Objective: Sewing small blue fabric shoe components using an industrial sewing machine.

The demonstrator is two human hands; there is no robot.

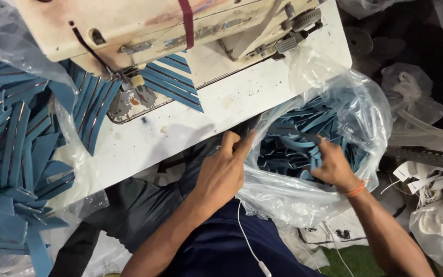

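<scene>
Two hands busy | left hand (225, 169) pinched the clear plastic bag (365, 107) rim open | right hand (333, 166) inside, fingers closed round blue fabric strips (296, 146) | step: grabbing pieces | next, I reckoned: lift toward sewing machine (144, 25)

head view: i look steeply down from the wearer's head, close over the lap.
facing: toward the bench (242, 102) edge.
views: only one.

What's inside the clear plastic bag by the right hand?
Blue fabric strips fill the clear plastic bag; the right hand grips some. Lower layers are covered.
</scene>
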